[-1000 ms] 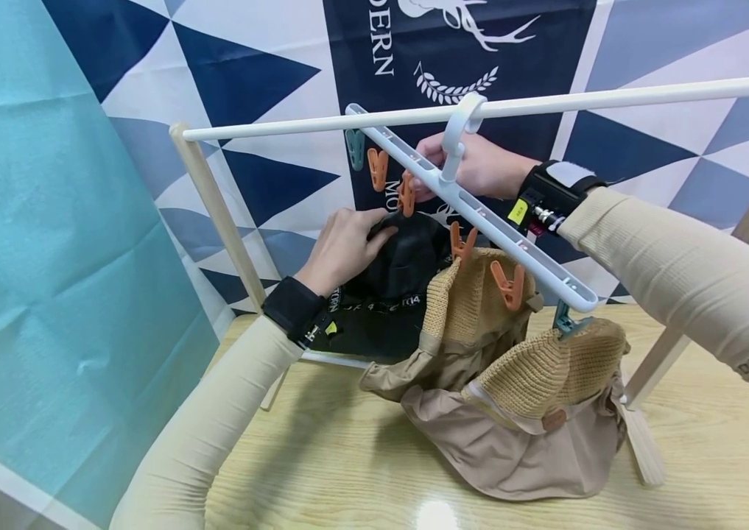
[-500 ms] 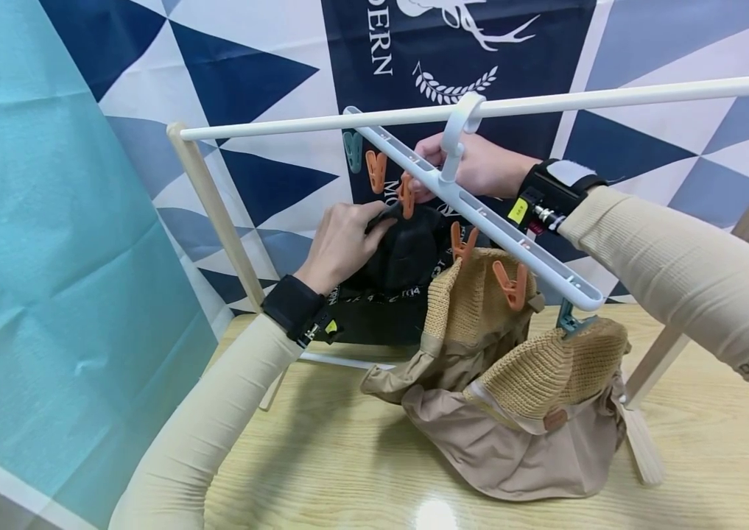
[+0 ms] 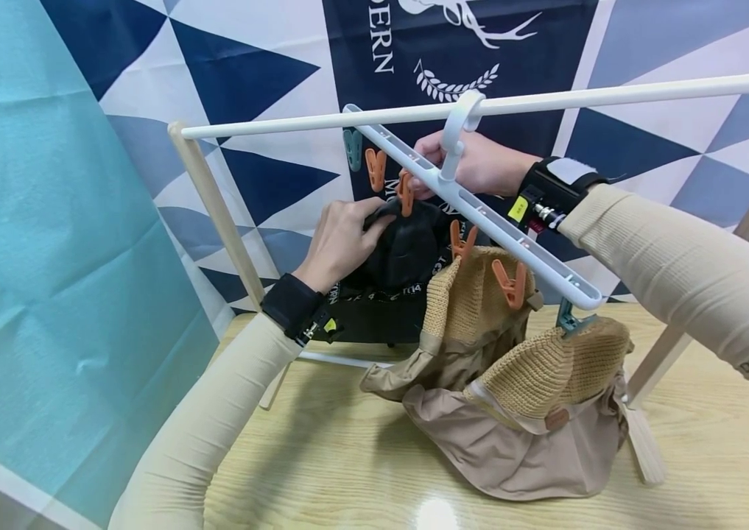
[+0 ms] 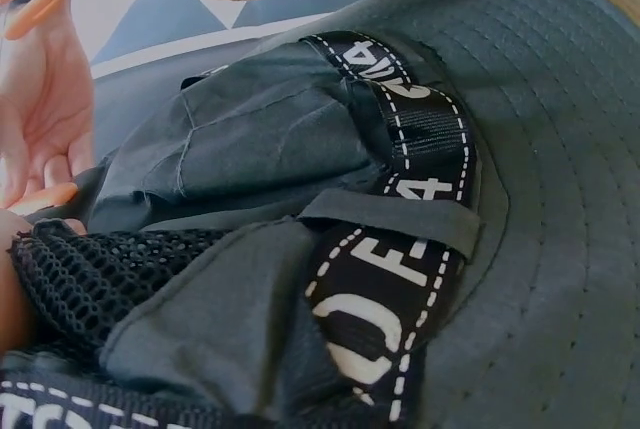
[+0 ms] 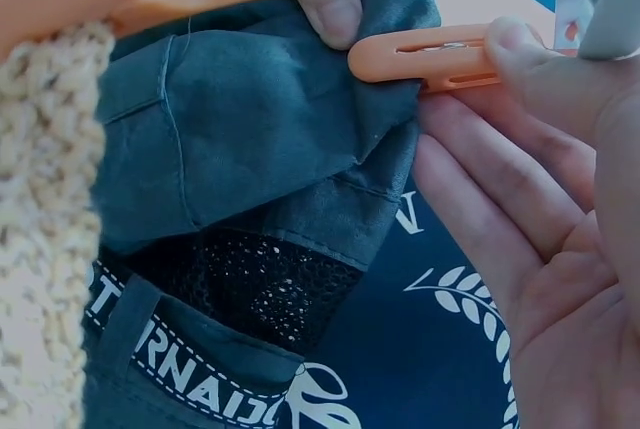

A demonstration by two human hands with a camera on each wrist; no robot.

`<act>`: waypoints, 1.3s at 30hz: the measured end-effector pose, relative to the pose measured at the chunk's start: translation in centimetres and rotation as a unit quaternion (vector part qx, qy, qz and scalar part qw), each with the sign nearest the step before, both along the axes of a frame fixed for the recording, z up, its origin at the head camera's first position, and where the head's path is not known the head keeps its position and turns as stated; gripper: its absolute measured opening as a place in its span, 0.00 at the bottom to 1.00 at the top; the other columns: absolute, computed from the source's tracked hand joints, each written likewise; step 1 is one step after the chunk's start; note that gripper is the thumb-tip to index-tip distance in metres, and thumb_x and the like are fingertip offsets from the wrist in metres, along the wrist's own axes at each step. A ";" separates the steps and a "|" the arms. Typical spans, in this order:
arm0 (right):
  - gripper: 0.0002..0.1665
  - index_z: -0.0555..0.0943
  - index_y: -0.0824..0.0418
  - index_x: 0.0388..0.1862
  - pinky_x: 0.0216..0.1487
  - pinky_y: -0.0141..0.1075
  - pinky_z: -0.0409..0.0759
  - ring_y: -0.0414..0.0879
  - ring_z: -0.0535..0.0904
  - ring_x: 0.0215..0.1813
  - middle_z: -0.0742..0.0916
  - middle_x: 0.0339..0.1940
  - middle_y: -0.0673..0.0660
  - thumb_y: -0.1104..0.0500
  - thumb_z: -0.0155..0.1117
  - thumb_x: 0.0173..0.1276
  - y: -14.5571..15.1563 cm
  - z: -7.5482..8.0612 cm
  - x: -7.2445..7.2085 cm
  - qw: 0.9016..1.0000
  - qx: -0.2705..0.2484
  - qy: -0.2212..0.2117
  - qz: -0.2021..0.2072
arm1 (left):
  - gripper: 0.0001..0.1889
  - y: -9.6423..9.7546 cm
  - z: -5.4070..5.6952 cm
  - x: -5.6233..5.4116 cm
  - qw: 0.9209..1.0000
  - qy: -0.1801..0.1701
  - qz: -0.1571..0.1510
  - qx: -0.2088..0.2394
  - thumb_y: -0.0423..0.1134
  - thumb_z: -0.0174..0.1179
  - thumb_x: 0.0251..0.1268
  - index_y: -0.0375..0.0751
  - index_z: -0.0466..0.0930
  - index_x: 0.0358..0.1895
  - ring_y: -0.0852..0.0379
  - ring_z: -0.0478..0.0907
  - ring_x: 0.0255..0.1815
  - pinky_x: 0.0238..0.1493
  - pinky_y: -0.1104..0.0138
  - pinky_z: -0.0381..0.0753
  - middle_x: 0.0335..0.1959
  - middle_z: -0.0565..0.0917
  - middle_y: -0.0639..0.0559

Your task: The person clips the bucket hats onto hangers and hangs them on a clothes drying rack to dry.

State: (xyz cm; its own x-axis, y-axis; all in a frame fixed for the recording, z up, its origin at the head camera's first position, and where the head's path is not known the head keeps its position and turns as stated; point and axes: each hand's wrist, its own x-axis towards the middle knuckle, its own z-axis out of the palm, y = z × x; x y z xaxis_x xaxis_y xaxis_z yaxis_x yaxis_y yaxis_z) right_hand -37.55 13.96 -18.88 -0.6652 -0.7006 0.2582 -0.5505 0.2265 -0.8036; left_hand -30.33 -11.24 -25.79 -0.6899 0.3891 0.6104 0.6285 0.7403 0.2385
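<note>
A black bucket hat (image 3: 407,254) with white lettering on its band hangs below the far half of a pale blue hanger (image 3: 513,243). My left hand (image 3: 341,239) pinches the top of its crown between thumb and fingers. Behind the hanger, my right hand (image 3: 480,165) pinches an orange clothespin (image 3: 405,193) by its upper end. In the right wrist view this clothespin (image 5: 430,57) lies over the hat's dark fabric (image 5: 270,129), a fingertip close by. The hat's mesh lining (image 4: 110,269) and stitched brim (image 4: 560,169) show in the left wrist view.
Tan hats with woven straw crowns (image 3: 533,375) hang from the near half. Another orange clothespin (image 3: 376,169) and a teal clothespin (image 3: 353,149) hang at the far end. The hanger hooks over a white rod (image 3: 613,98) on wooden posts (image 3: 215,206) above a wooden table (image 3: 321,464).
The black hat's brim has risen a little, and my left hand has shifted slightly up and left with the crown. The right hand stays at the same clothespin.
</note>
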 end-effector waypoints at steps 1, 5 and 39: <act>0.01 0.86 0.69 0.46 0.62 0.35 0.91 0.41 0.92 0.46 0.95 0.39 0.49 0.70 0.71 0.79 0.0 0.0 0.0 1.000 -0.001 -0.002 0.001 | 0.11 0.0 0.0 0.0 1.000 -0.002 0.000 0.001 0.39 0.65 0.85 0.37 0.93 0.54 0.47 0.81 0.27 0.33 0.67 0.61 0.35 0.93 0.40; 0.02 0.85 0.69 0.48 0.63 0.36 0.91 0.40 0.91 0.46 0.94 0.39 0.50 0.71 0.69 0.80 0.0 0.0 0.1 1.000 -0.004 -0.019 0.010 | 0.11 0.1 0.0 0.1 1.000 -0.013 -0.002 0.006 0.39 0.65 0.86 0.37 0.92 0.54 0.47 0.84 0.29 0.34 0.66 0.64 0.37 0.94 0.40; 0.28 0.82 0.64 0.77 0.62 0.27 0.84 0.40 0.88 0.65 0.87 0.76 0.67 0.62 0.68 0.82 2.7 1.2 0.9 0.992 0.096 0.054 -0.064 | 0.31 -2.6 -2.6 1.7 0.981 -0.194 0.009 -0.025 0.49 0.68 0.75 0.45 0.77 0.77 0.47 0.79 0.38 0.38 0.60 0.70 0.44 0.87 0.44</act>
